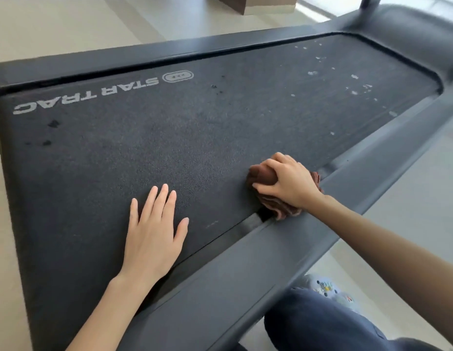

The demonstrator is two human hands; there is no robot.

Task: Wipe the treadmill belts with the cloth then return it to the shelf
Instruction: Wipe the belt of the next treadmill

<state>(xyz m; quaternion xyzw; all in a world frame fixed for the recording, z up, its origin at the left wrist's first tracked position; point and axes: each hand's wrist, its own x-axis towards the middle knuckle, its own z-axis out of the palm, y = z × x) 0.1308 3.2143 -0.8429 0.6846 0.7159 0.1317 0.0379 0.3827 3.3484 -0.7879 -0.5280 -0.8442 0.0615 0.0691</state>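
Gripping the brown cloth in the right hand, fingers curled tight round it, pressing it onto the treadmill belt right up against the near side rail. Laying the left hand flat on the belt nearby, fingers straight and spread, holding nothing. Seeing white specks sitting at the belt's far end.

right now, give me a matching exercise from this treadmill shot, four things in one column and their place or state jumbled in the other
1 left hand
2 right hand
3 cloth
4 white specks

a far end of the belt
b flat on the belt, fingers straight
c brown, bunched under a hand
d curled round the cloth

Pairs: 1-b, 2-d, 3-c, 4-a
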